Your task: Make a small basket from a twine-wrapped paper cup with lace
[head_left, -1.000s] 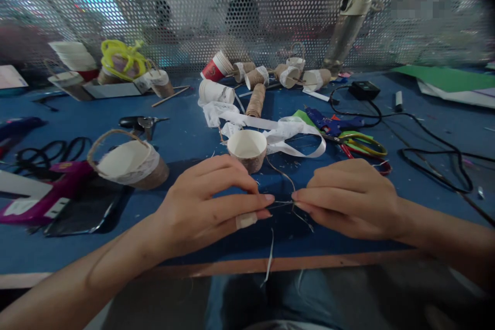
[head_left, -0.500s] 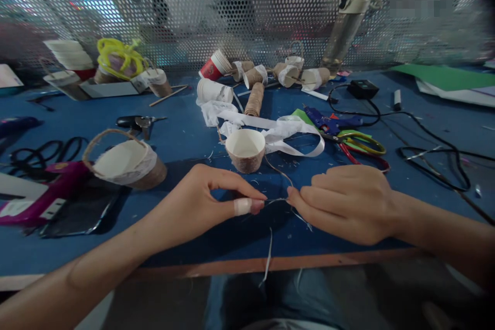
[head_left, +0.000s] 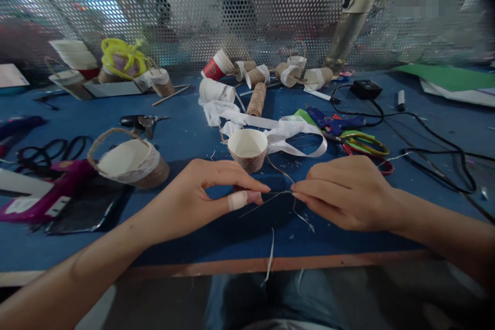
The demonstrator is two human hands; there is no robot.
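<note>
My left hand [head_left: 216,185], with a light bandage on the thumb, is close to a thin strand, its thumb and forefinger slightly apart at the tips. The strand [head_left: 280,193] runs across to my right hand [head_left: 344,193], whose thumb and forefinger pinch it. Behind my hands stands a twine-wrapped paper cup [head_left: 248,149], upright, and a length of twine [head_left: 279,169] curves from it to my right fingertips. To the left a lace-trimmed cup basket [head_left: 129,162] with a twine handle leans over.
White ribbon [head_left: 297,136], scissors [head_left: 363,144] and a blue glue gun [head_left: 332,121] lie behind. A magenta glue gun [head_left: 50,193] rests at the left. Wrapped cups, a twine roll [head_left: 257,99] and a bottle [head_left: 348,26] are near the mesh panel. Black cables spread at the right.
The fingertips of my left hand have parted a little, and a loose strand end now shows below them. My right hand has shifted slightly, still pinching the strand.
</note>
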